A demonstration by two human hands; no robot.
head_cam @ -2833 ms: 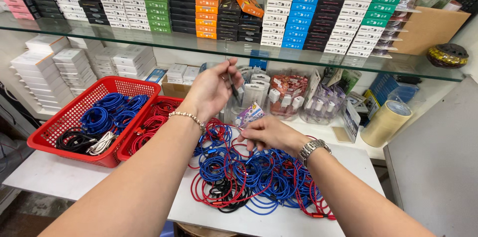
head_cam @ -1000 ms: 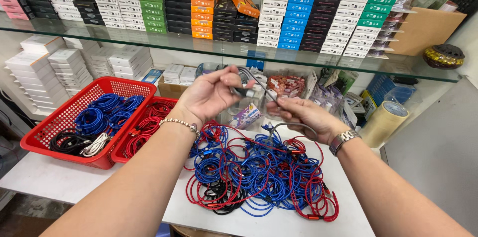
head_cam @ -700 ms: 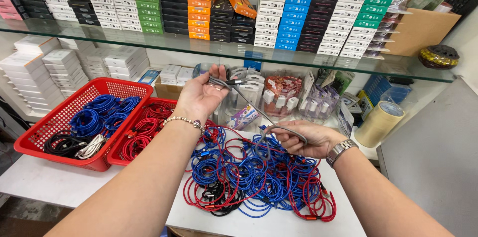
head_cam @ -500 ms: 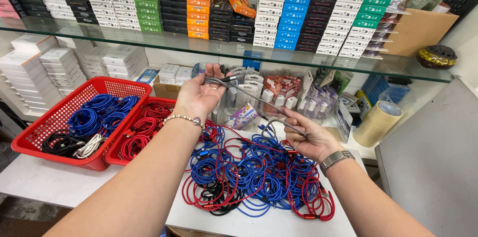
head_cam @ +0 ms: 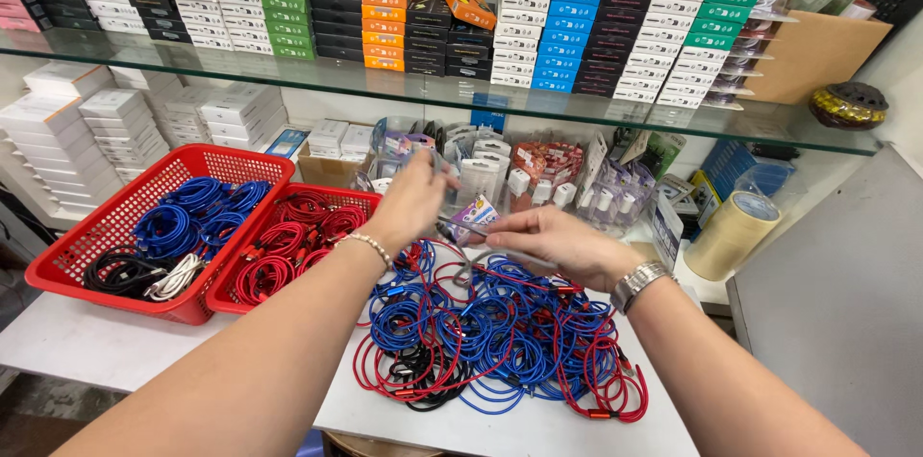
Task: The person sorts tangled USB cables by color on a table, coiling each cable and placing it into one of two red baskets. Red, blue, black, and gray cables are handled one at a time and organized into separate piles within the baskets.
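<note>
1. Grey cable (head_cam: 481, 231) is stretching taut between both hands above the blue and red cable heap (head_cam: 500, 337); the left hand (head_cam: 409, 202) is pinching one end and the right hand (head_cam: 543, 241) is gripping the other.
2. Keeping tension even and looping it clear of the heap seems wise, avoiding snags.
3. Orange, green, blue and black boxes (head_cam: 389, 0) are lining the glass shelf (head_cam: 596, 116); white boxes (head_cam: 87, 121) are sitting stacked beneath at left, behind the red baskets (head_cam: 192, 217).
</note>
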